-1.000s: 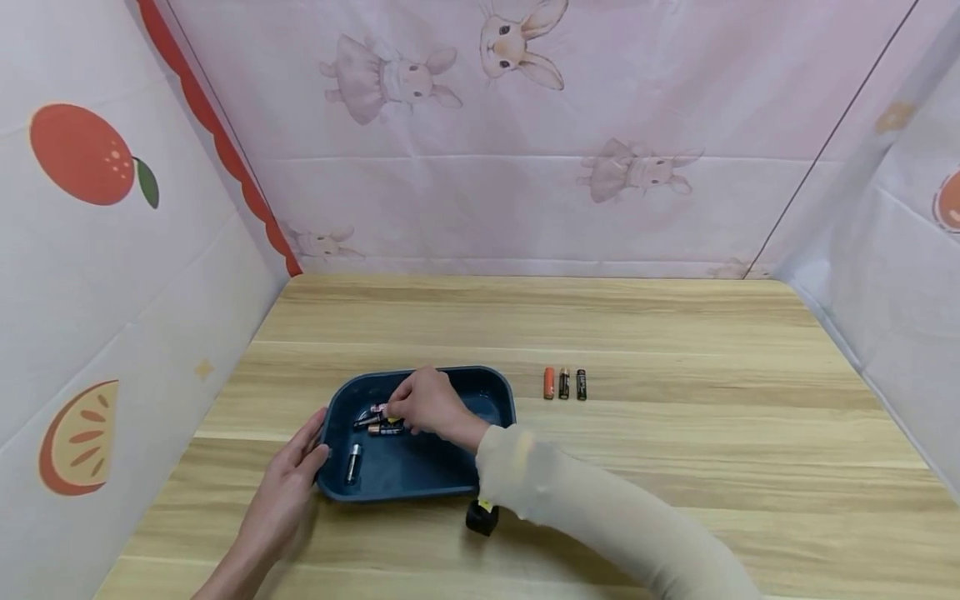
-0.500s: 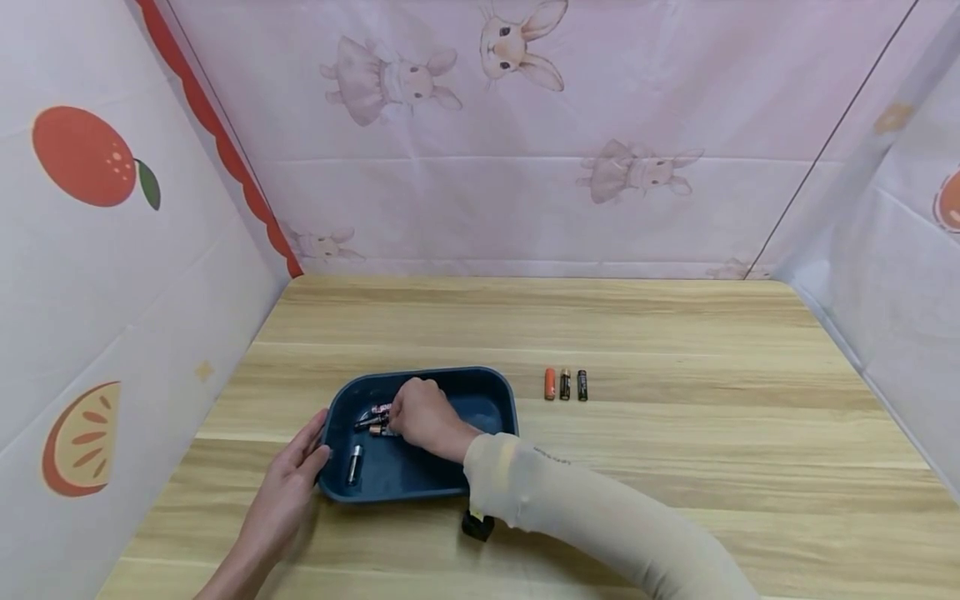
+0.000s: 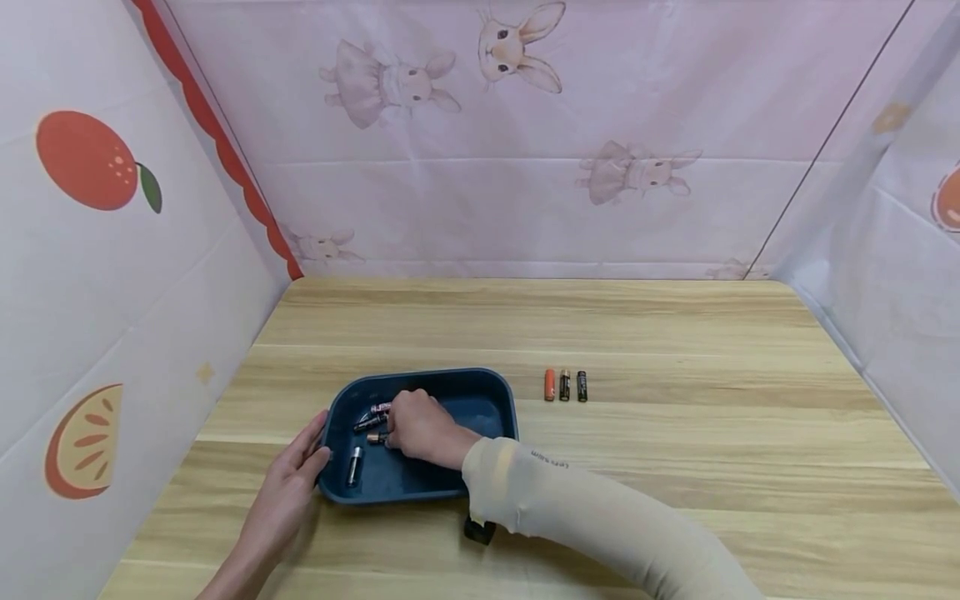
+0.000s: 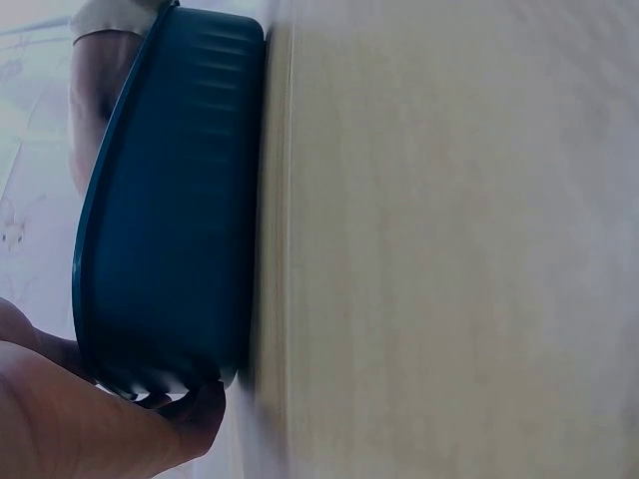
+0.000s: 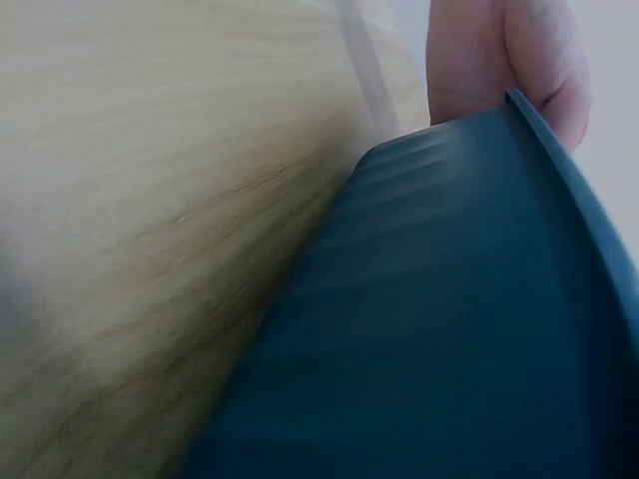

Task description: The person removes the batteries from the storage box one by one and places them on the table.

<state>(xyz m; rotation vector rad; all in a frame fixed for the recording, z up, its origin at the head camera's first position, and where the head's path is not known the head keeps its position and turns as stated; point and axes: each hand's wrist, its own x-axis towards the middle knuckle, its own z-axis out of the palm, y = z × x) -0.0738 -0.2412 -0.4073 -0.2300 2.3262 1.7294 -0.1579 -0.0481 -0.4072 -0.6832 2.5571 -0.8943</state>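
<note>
A dark blue plastic tray sits on the table, with several small cylindrical batteries inside near its left end. My left hand rests against the tray's left end from outside, its fingers extended along the wall and its thumb near the front corner. Inside the tray, my right hand has curled fingers at a copper-ended battery, pinching its right part, which they hide. Just behind it lie a dark battery and a pinkish one. A silver-topped battery lies apart, nearer the front left.
Right of the tray, an orange battery, a black battery with a gold end and a black battery stand in a row on the wooden table. A black block shows below the right sleeve.
My right hand has lowered slightly toward the front of the tray, and the copper-ended battery has shifted a little frontward with it. The left hand and the tray have stayed in place.
</note>
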